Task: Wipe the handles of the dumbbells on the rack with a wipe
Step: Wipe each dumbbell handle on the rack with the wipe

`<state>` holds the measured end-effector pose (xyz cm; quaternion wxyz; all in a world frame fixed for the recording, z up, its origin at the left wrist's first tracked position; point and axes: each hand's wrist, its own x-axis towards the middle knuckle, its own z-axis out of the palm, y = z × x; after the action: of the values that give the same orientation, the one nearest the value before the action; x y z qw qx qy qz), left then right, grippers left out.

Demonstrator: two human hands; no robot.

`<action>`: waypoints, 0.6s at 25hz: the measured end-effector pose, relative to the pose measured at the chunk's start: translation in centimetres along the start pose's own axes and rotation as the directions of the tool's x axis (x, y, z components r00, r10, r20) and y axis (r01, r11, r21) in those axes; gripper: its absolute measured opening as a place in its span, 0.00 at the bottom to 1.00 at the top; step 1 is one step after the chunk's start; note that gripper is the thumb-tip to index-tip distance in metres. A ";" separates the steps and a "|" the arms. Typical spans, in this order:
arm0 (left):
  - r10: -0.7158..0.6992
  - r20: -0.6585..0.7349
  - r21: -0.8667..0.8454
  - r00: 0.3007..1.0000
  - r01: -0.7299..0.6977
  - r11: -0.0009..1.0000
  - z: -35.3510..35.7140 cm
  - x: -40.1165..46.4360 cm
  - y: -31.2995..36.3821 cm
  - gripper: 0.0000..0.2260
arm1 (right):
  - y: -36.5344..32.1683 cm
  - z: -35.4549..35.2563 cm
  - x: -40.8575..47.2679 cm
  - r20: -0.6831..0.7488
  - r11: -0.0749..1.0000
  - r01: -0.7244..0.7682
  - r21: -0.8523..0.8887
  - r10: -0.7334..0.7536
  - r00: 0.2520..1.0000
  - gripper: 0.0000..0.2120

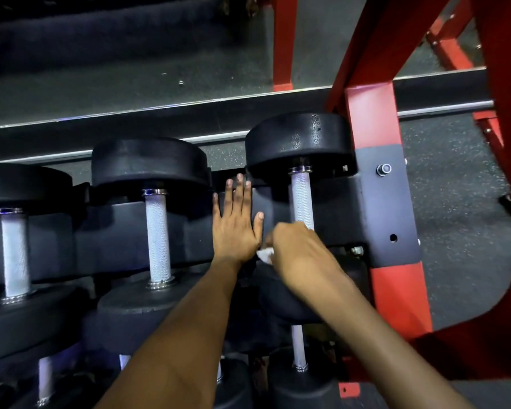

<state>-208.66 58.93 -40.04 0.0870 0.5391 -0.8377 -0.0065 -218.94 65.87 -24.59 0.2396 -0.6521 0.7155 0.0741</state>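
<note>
A crumpled white wipe (pixel 265 255) peeks out from under the right hand (pixel 303 255), whose fingers are curled in a grip round the lower part of a silver knurled metal handle (pixel 301 199). That handle belongs to the rightmost black round-headed dumbbell (pixel 298 143) on the upper shelf of the rack, at the shelf's right end, just beside a red steel upright (pixel 396 290) with a dark grey bolted plate (pixel 387 202). The handle above the hand is bare and looks pale and finely cross-hatched, ending in a shiny collar at the black head.

The left hand (pixel 236 228) lies flat, fingers straight and slightly spread, holding nothing, resting on the black cradle of the dumbbell rack (pixel 115 231) between this dumbbell and the next one.

To the left stand two more dumbbells with the same silver handles: the middle dumbbell (pixel 158 234) and, at the shelf's left edge, the left dumbbell (pixel 15 255). Below, a lower shelf holds further dumbbells (pixel 299 346), partly hidden by both forearms. Beyond the rack is dark speckled floor (pixel 455 202).
</note>
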 end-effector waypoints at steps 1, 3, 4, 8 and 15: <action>0.006 0.003 -0.002 1.000 -0.006 1.000 -0.1 0.1 0.0 0.30 | -0.1 -0.1 0.8 -0.041 0.997 0.070 -0.031 -0.071 0.997 0.13; 0.001 0.006 -0.026 1.000 -0.001 1.000 -0.1 -0.1 0.0 0.30 | 1.5 -0.2 1.9 -0.012 0.982 0.188 -0.036 -0.188 0.982 0.11; -0.003 0.002 -0.035 1.000 0.003 0.999 -0.1 -0.2 0.0 0.30 | 2.6 0.0 1.8 0.081 0.971 0.230 -0.058 -0.225 0.971 0.11; 0.000 -0.004 -0.022 1.000 0.000 1.000 0.3 -0.2 -0.2 0.29 | 6.6 0.3 -0.8 0.079 0.977 0.156 0.144 -0.169 0.983 0.13; -0.002 -0.016 -0.029 1.000 0.001 1.000 0.2 -0.2 -0.1 0.29 | 10.2 0.4 -2.1 0.050 0.987 -0.008 0.163 0.000 0.999 0.13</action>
<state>-208.53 59.02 -40.25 0.1015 0.5384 -0.8364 -0.0145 -228.61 69.37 -26.10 0.3099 -0.6267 0.7143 0.0322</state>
